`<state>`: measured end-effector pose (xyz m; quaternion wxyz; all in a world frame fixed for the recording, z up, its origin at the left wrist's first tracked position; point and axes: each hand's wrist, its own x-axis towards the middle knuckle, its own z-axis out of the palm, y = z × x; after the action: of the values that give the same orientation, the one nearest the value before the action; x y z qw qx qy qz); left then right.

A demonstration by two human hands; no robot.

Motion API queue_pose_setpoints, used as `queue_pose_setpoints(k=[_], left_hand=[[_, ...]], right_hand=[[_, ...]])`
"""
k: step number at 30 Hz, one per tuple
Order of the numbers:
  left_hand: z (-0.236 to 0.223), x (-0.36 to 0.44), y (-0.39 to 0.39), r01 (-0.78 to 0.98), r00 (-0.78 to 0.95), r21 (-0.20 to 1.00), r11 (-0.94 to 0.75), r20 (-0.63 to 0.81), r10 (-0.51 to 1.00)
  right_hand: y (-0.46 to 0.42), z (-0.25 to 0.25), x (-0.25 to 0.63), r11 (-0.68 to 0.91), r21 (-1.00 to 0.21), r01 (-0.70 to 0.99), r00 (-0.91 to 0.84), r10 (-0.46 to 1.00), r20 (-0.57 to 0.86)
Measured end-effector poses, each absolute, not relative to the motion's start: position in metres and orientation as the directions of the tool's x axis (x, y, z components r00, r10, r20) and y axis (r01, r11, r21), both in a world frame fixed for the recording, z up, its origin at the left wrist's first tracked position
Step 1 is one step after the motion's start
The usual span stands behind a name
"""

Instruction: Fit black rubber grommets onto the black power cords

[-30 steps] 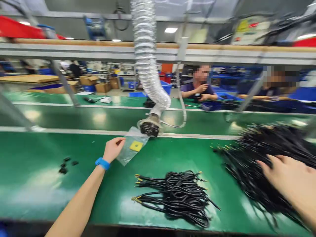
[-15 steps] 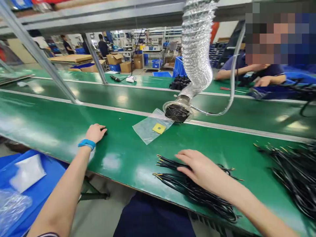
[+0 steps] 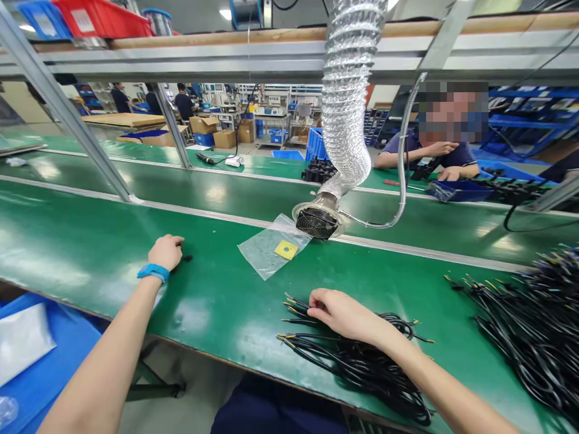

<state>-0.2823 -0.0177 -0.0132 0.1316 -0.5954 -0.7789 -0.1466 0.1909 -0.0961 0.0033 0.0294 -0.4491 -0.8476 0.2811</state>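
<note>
My right hand [image 3: 339, 312] lies over a bundle of black cables [image 3: 380, 374] with bared yellowish wire ends. Its fingers and thumb are bent together around the upper cables near their ends, though the fingertips are partly hidden. Farther left, my left hand [image 3: 165, 252], with a blue wristband [image 3: 154, 273] at the wrist, rests on the green table [image 3: 217, 301]. Its fingers point forward and hold nothing visible. Just right of those fingers lies a small dark thing [image 3: 187, 258], too small to name.
A clear plastic bag [image 3: 260, 256] with a yellow square label [image 3: 286, 249] lies below a fan-ended silver duct [image 3: 348, 108]. A larger cable heap [image 3: 534, 325] is at right. Metal posts [image 3: 97, 138] rise from the table. Opposite, a co-worker [image 3: 434, 154] sits behind a blue bin [image 3: 464, 191].
The camera view has tilted up, showing more of the shelf. My right hand's fingers have closed in on the upper cables. The dark thing now shows apart from my left fingers.
</note>
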Motion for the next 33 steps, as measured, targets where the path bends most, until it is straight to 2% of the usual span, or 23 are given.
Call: queue_pose_setpoints(k=[1, 3, 5, 7, 9, 12, 15, 18, 24, 26, 30, 33], left_hand=[[-0.010, -0.274, -0.017, 0.966, -0.257, 0.088, 0.243, 0.414, 0.873], [-0.005, -0.252, -0.014, 0.966, -0.257, 0.155, 0.207, 0.483, 0.837], [-0.002, -0.226, -0.006, 0.956, -0.251, 0.264, 0.127, 0.511, 0.822], [-0.002, -0.198, 0.005, 0.918, -0.240, 0.397, 0.025, 0.504, 0.830], [-0.005, -0.170, 0.019, 0.836, -0.230, 0.544, -0.079, 0.476, 0.849], [-0.017, -0.134, 0.038, 0.673, -0.223, 0.716, -0.183, 0.433, 0.873], [-0.034, -0.113, 0.049, 0.579, -0.227, 0.780, -0.240, 0.436, 0.871], [-0.050, -0.108, 0.051, 0.541, -0.254, 0.807, -0.238, 0.426, 0.868], [-0.061, -0.116, 0.046, 0.523, -0.277, 0.831, -0.190, 0.377, 0.884], [-0.061, -0.117, 0.045, 0.521, -0.276, 0.832, -0.192, 0.377, 0.884], [-0.063, -0.114, 0.045, 0.499, -0.256, 0.837, -0.224, 0.389, 0.885], [-0.061, -0.109, 0.044, 0.394, -0.289, 0.890, -0.230, 0.357, 0.888]], right_hand=[[-0.096, 0.003, 0.191, 0.432, -0.489, 0.757, -0.579, 0.790, -0.198], [-0.098, 0.002, 0.190, 0.447, -0.388, 0.806, -0.543, 0.819, -0.184], [-0.102, 0.001, 0.187, 0.486, -0.250, 0.837, -0.529, 0.836, -0.144], [-0.108, 0.002, 0.185, 0.513, -0.182, 0.839, -0.534, 0.841, -0.085], [-0.112, 0.007, 0.185, 0.505, -0.231, 0.832, -0.524, 0.852, -0.024], [-0.112, 0.021, 0.195, 0.409, -0.459, 0.788, -0.466, 0.885, -0.012], [-0.106, 0.040, 0.212, 0.276, -0.685, 0.674, -0.442, 0.894, -0.075], [-0.099, 0.060, 0.229, 0.174, -0.790, 0.587, -0.449, 0.883, -0.139], [-0.079, 0.077, 0.232, 0.177, -0.845, 0.505, -0.364, 0.931, -0.023], [-0.075, 0.074, 0.223, 0.226, -0.811, 0.539, -0.412, 0.911, -0.019], [-0.075, 0.062, 0.201, 0.328, -0.730, 0.600, -0.582, 0.805, -0.117], [-0.065, 0.050, 0.188, 0.348, -0.730, 0.588, -0.541, 0.840, -0.035]])
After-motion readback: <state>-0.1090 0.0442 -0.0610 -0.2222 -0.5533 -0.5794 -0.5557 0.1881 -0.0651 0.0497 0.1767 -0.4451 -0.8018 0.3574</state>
